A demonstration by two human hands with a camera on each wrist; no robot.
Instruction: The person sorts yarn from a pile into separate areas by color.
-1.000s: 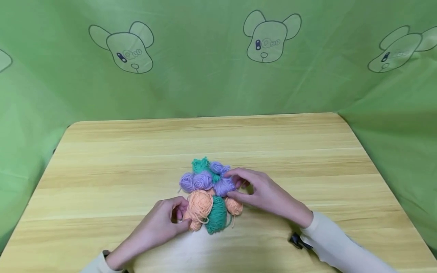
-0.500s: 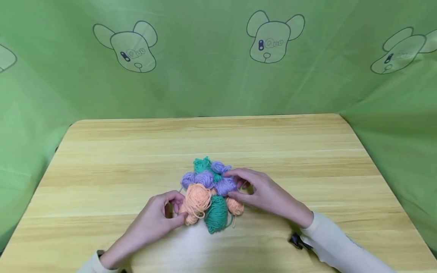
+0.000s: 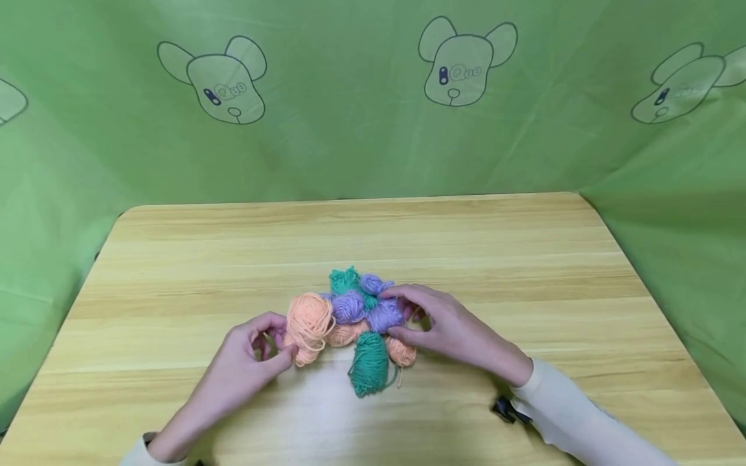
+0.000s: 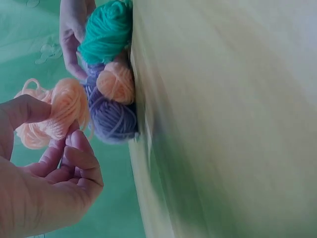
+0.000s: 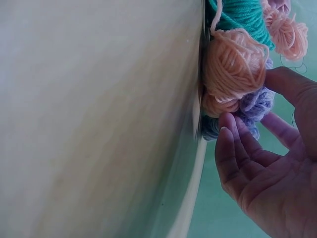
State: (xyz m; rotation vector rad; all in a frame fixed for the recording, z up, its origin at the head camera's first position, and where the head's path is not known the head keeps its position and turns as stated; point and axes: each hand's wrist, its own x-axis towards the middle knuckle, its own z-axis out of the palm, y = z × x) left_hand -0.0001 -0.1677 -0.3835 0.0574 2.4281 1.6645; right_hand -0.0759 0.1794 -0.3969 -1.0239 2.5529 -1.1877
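My left hand point(image 3: 250, 349) pinches a fluffy peach ball of yarn point(image 3: 309, 321) between thumb and fingertips. The left wrist view shows that peach ball point(image 4: 54, 114) held up off the table, beside the pile. My right hand point(image 3: 440, 320) curls thumb and forefinger round a purple ball of yarn point(image 3: 384, 315) at the pile's right side. In the right wrist view, a peach ball point(image 5: 235, 64) lies in front of the purple yarn point(image 5: 257, 104), which is partly hidden. A dark green ball of yarn point(image 3: 370, 364) lies at the front of the pile.
More yarn is bunched behind: a lighter green ball point(image 3: 344, 279), a small purple one point(image 3: 373, 283) and another purple one point(image 3: 348, 307). Peach balls lie low in the pile, one at front right point(image 3: 401, 351). A wooden table point(image 3: 175, 272) carries everything, with green cloth point(image 3: 350, 149) around it.
My left hand has moved left and slightly back with the peach ball, drawing it away from the pile and uncovering another peach ball. The right hand stays at the purple ball.
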